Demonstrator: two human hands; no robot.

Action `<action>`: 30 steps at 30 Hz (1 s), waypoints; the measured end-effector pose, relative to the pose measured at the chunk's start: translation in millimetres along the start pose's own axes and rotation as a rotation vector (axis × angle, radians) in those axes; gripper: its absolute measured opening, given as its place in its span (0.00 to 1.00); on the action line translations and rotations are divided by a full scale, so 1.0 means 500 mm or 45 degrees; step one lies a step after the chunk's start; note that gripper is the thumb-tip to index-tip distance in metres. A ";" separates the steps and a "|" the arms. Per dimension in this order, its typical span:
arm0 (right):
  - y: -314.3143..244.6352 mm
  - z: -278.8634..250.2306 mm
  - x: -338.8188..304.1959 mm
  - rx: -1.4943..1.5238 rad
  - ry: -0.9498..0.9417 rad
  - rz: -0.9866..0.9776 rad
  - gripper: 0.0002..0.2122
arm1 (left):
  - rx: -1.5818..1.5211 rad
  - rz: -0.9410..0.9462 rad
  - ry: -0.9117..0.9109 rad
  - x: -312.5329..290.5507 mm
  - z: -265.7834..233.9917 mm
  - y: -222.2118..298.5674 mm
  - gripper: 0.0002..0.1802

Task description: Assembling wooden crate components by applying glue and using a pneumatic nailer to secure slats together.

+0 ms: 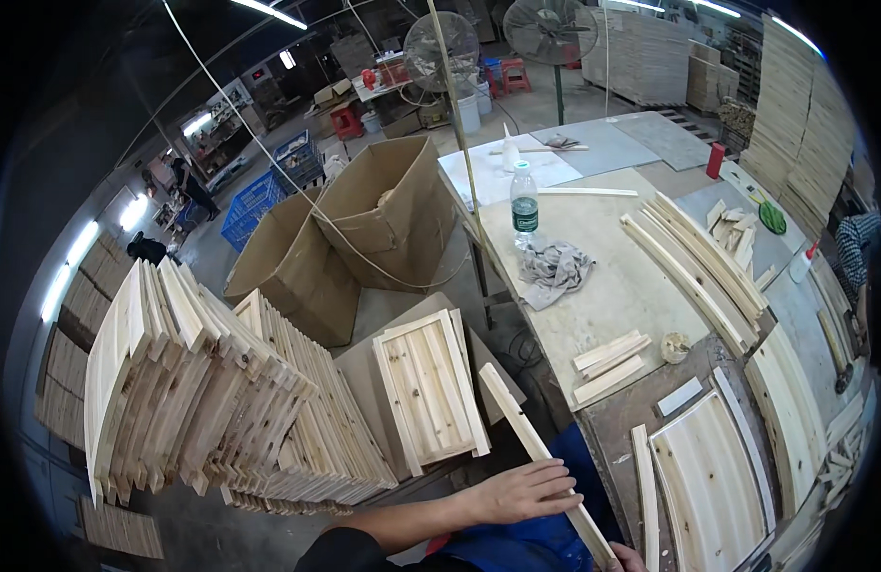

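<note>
A long pale wooden strip [518, 417] slants in front of me, beside the near corner of the workbench. My left hand [528, 490] lies across it with the fingers together, gripping it around its middle. At the picture's lower edge, my right hand [628, 559] is closed at the strip's near end; most of that hand is cut off. To the right, on the bench, lies a wooden panel [712, 467] of joined boards, with a narrow wood strip [643, 496] along its left side. A framed wooden panel [428, 389] rests on cardboard left of the held strip.
Tall stacks of wooden panels [188, 381] stand at left, with open cardboard boxes [383, 205] behind. The workbench [612, 276] carries a water bottle [524, 205], a crumpled rag [556, 272], short wood pieces [609, 367] and long strips [693, 272]. A person's checked sleeve [855, 248] shows far right.
</note>
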State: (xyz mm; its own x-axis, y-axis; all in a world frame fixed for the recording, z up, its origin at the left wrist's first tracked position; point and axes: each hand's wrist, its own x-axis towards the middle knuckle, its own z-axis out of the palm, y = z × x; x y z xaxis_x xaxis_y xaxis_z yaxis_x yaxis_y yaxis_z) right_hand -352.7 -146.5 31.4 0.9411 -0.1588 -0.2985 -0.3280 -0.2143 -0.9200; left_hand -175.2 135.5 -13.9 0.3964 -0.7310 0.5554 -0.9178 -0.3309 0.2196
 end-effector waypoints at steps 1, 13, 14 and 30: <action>-0.001 0.000 -0.004 -0.030 -0.069 0.083 0.19 | -0.020 0.002 -0.018 -0.003 0.004 0.007 0.23; 0.047 -0.038 -0.060 0.337 -0.038 0.230 0.18 | 0.015 -0.145 -0.151 -0.034 -0.018 -0.043 0.23; 0.057 -0.039 -0.064 0.388 -0.053 0.236 0.18 | -0.016 -0.161 -0.160 -0.047 -0.014 -0.046 0.23; 0.077 -0.037 0.016 0.600 0.135 -0.107 0.16 | 0.379 -0.684 0.142 -0.127 -0.069 -0.099 0.29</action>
State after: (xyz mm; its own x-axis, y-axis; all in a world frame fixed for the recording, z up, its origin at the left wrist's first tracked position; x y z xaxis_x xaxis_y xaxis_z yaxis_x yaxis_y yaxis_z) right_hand -359.5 -173.7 -1.7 0.9412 -0.2620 -0.2134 -0.1555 0.2249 -0.9619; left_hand -155.7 218.7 -32.3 0.7811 -0.3552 0.5135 -0.5390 -0.7986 0.2676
